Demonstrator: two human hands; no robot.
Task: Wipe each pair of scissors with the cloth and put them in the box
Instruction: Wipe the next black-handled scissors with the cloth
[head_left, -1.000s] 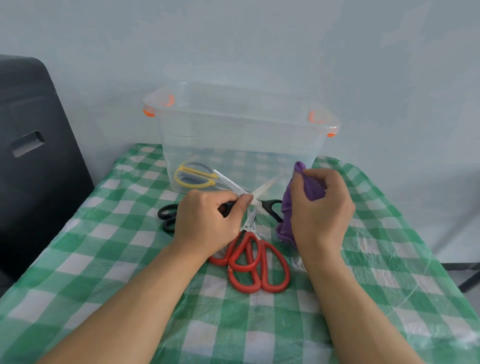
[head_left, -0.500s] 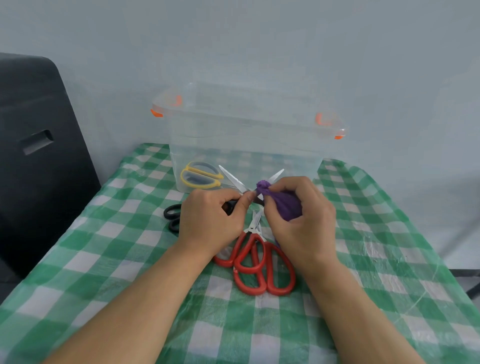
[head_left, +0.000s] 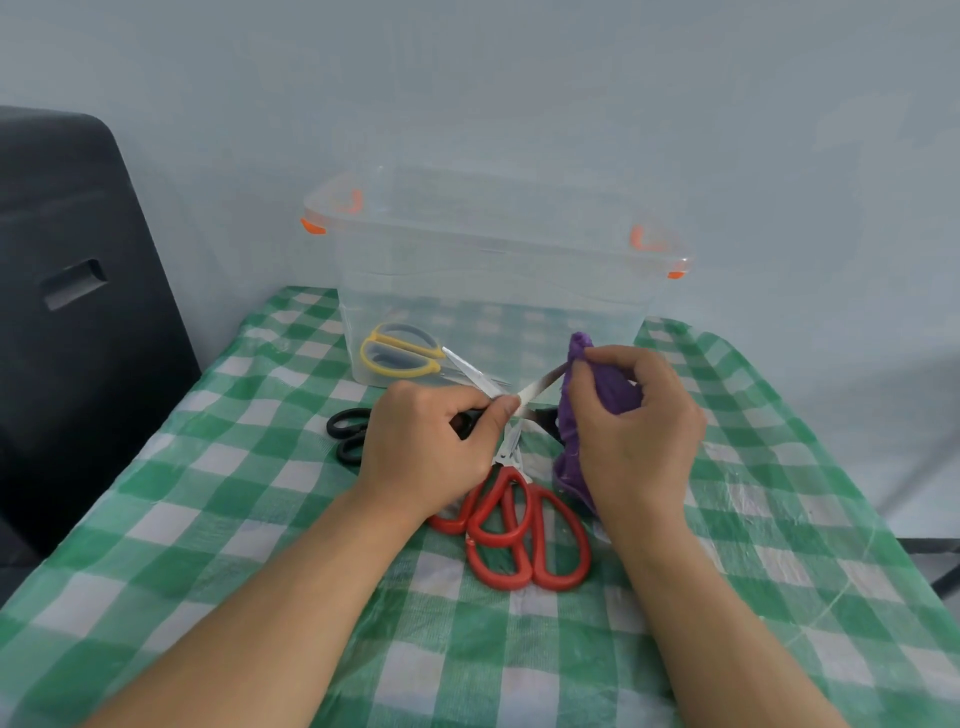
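The left hand (head_left: 426, 447) is curled round the black scissors (head_left: 349, 434), holding them open above the middle of the bench (head_left: 218, 499), one blade (head_left: 540, 387) angled up to the right. The right hand (head_left: 631, 431) grips the purple cloth (head_left: 597, 395), bunched round that blade near its tip.

The risks, as I judge them: the blades are spread and bare, so a wipe toward the edge could cut through the cloth to a finger. The left thumb sits close to the pivot, where the blades could close on it. A loose hold on the handle would let the scissors drop onto the red scissors (head_left: 511, 530) just below, which lie at mid-bench beneath both hands.

At the left edge stands a dark chair (head_left: 78, 312), off the bench. The clear box (head_left: 498, 291) stands at the far edge, with the yellow scissors (head_left: 400, 356) already inside at its left. Its tall near wall stands between the hands and its floor, so the scissors must go over the rim. The red pairs are not yet wiped.
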